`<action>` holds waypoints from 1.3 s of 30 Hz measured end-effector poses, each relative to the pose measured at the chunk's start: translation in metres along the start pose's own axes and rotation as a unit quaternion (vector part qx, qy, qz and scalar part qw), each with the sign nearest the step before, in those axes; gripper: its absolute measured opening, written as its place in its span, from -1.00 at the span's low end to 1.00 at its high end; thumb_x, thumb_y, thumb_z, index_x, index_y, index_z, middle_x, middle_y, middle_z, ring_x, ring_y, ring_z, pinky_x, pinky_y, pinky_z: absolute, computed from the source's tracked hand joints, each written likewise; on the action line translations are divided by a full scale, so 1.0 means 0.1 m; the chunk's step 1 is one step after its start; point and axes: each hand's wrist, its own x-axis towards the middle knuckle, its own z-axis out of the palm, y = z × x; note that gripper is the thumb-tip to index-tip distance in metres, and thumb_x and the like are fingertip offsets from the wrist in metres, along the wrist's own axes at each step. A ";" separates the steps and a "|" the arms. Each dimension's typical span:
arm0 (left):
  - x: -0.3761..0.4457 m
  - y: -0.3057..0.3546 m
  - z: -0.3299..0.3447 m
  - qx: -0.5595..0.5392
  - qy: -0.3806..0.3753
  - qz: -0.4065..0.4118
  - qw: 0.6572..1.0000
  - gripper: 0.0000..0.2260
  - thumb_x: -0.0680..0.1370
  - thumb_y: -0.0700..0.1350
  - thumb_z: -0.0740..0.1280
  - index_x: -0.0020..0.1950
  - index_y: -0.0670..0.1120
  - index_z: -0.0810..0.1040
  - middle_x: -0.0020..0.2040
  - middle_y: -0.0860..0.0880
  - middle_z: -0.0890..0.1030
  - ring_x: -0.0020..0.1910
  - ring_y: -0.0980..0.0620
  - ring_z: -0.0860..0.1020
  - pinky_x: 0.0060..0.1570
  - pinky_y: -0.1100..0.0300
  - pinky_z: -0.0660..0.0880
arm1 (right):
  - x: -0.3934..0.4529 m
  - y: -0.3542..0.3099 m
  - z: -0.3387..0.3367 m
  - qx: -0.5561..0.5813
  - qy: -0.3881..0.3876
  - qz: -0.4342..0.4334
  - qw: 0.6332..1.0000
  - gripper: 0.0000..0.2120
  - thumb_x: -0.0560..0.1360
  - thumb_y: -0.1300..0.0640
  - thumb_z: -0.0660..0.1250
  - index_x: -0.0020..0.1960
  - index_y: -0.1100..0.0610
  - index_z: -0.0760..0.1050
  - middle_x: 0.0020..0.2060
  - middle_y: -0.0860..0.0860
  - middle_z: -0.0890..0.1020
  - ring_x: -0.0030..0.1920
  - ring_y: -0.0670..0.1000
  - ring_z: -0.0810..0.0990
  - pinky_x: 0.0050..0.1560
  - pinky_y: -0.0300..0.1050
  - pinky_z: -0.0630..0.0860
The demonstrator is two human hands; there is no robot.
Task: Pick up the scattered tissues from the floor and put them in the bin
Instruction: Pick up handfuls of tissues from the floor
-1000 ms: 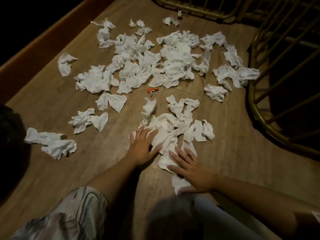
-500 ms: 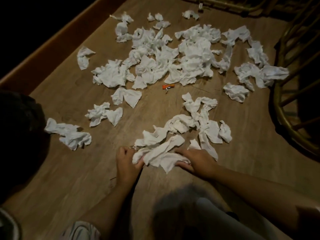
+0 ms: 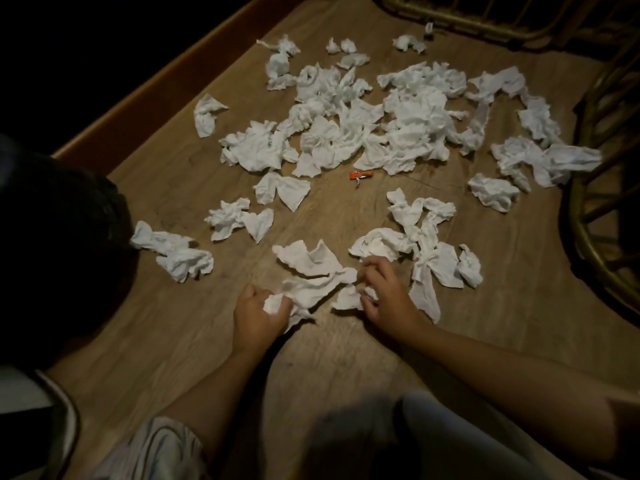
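Observation:
Several crumpled white tissues lie scattered over the wooden floor (image 3: 346, 348), with the densest heap (image 3: 398, 123) at the far middle. Close to me, my left hand (image 3: 256, 315) is closed on a bunch of tissues (image 3: 311, 285) that trails up and to the right. My right hand (image 3: 384, 299) pinches the other end of that bunch plus a small tissue scrap (image 3: 348, 299). Just right of it lies another tissue cluster (image 3: 429, 258). No bin can be made out in the dim view.
A small orange wrapper (image 3: 360, 174) lies among the tissues. Rattan furniture frames stand at the right (image 3: 595, 216) and the far edge (image 3: 450, 26). A wooden skirting (image 3: 166, 84) runs along the left. A large dark shape (image 3: 52, 244) sits at my left.
Both hands went from lying flat and open on the tissues to closing around them and dragging a bunch toward me; the view has shifted slightly.

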 end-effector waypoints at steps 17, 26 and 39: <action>-0.76 -0.12 0.37 0.048 0.008 0.116 0.992 -0.69 0.41 0.19 0.31 -0.19 -0.05 0.54 -0.09 0.05 0.44 -0.03 0.07 0.34 0.03 0.06 0.37 | -0.51 0.24 0.30 -0.065 -0.069 -0.066 0.993 -0.82 0.48 0.00 0.36 -0.07 0.09 0.45 0.13 0.06 0.50 0.14 -0.02 0.43 0.09 -0.04 0.49; -0.21 0.02 0.01 -0.046 0.119 0.002 0.992 -0.80 0.38 -0.40 0.35 -0.18 -0.10 0.51 -0.14 -0.03 0.48 -0.11 -0.07 0.47 -0.13 0.04 0.48 | 0.06 -0.06 0.10 0.037 0.078 0.008 0.996 -0.72 0.45 0.16 0.13 -0.01 0.15 0.59 -0.10 0.02 0.57 -0.05 -0.05 0.49 -0.04 -0.24 0.43; 0.42 0.44 0.32 -0.004 0.086 0.097 0.992 -0.70 0.30 0.17 0.52 -0.28 -0.04 0.59 0.08 -0.03 0.52 0.18 -0.04 0.43 0.15 0.06 0.44 | -0.40 0.63 -0.08 -0.167 0.125 0.207 0.956 -0.60 0.49 0.01 0.20 0.31 0.00 0.43 0.47 0.07 0.32 0.54 0.15 0.07 0.43 0.43 -0.21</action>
